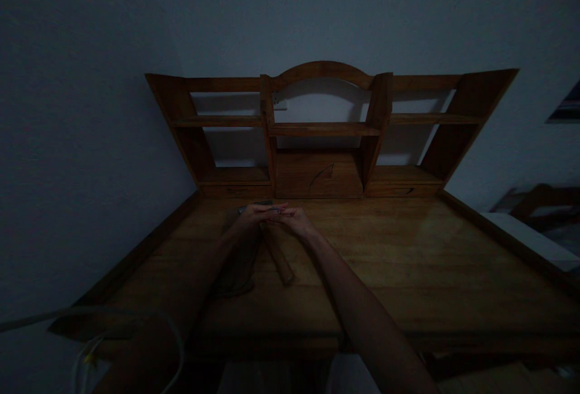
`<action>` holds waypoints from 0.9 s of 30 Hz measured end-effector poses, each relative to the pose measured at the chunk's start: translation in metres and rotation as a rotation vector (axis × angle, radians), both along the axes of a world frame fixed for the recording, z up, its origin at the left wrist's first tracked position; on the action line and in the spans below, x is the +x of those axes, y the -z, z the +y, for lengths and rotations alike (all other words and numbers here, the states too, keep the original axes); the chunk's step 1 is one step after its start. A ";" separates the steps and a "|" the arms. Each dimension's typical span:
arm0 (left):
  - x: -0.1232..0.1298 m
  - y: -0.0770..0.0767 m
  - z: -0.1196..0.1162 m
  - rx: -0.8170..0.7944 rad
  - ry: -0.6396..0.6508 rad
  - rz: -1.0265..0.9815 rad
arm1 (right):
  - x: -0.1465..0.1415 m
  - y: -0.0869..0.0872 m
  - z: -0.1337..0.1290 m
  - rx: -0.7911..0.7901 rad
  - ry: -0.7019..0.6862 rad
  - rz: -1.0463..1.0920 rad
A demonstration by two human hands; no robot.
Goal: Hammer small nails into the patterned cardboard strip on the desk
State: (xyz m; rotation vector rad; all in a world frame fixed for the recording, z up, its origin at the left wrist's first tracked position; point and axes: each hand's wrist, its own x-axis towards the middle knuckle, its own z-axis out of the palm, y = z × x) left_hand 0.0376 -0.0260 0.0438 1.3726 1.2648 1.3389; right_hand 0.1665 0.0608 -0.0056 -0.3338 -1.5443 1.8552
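My left hand (259,213) and my right hand (293,219) meet over the left-centre part of the wooden desk. Both have their fingers pinched together around something small with a pale glint, too dim to name. Beneath them a wooden handle (280,261) lies slanted on the desktop, its near end toward me. My hands hide its far end, so I cannot tell what tool it belongs to. Left of the handle, partly under my left forearm, is a dark, crumpled, cloth-like thing (238,279). A small greyish edge (242,209) shows just beyond my left wrist.
A wooden shelf unit (324,130) with open compartments and small drawers stands along the back of the desk (408,261) against the wall. A pale cable (104,309) loops across the lower left. To the right are a white surface (534,237) and a wooden chair back (544,200). The room is dim.
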 end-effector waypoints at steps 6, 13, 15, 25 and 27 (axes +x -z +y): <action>0.006 -0.002 -0.001 0.031 -0.095 0.080 | 0.000 -0.001 0.002 0.041 0.022 -0.030; 0.006 0.002 0.002 0.110 -0.158 0.121 | -0.007 0.002 0.003 0.122 0.055 -0.052; 0.006 0.003 0.003 0.129 -0.176 0.123 | -0.008 0.002 0.002 0.169 0.083 -0.062; -0.003 0.012 0.007 0.166 -0.439 0.199 | 0.027 -0.034 -0.017 0.649 0.581 -0.121; -0.007 0.016 0.009 0.152 -0.489 0.224 | 0.029 -0.040 -0.023 0.923 0.599 -0.169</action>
